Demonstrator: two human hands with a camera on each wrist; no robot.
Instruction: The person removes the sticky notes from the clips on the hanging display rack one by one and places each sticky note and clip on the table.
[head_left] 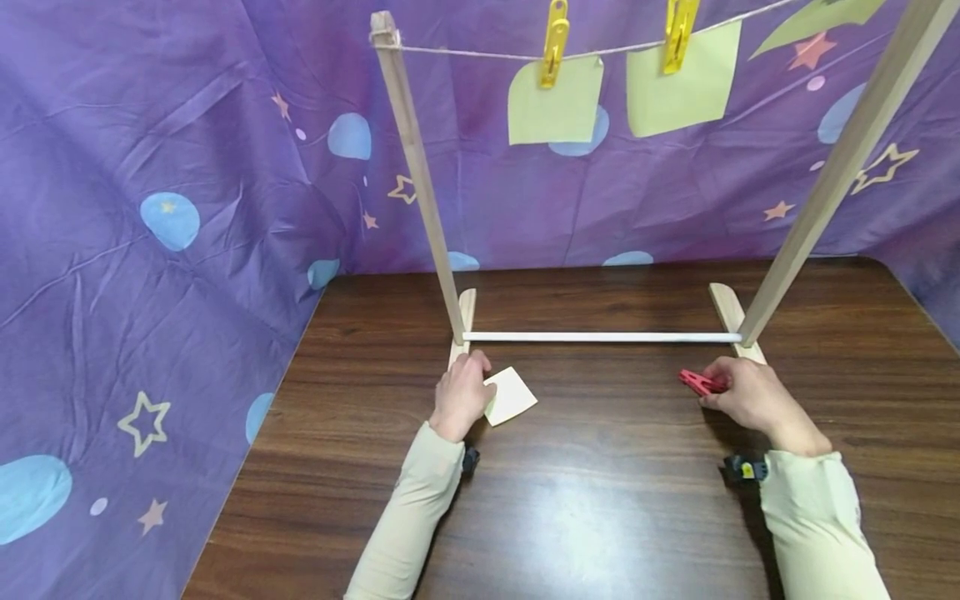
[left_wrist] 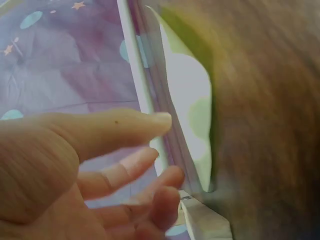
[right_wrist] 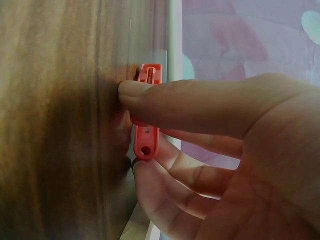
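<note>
A pale yellow sticky note lies on the table, its far edge curling up in the left wrist view. My left hand is at the note's left side, thumb and fingers spread apart with nothing gripped between them. Whether the thumb touches the note I cannot tell. Over on the right, my right hand holds a red clothespin low at the table. The right wrist view shows the thumb lying across the clothespin, with fingers behind and below it.
A wooden frame with a left post, a right post and a white crossbar stands behind my hands. Along its string, yellow clothespins hold up notes. A purple cloth hangs behind and left.
</note>
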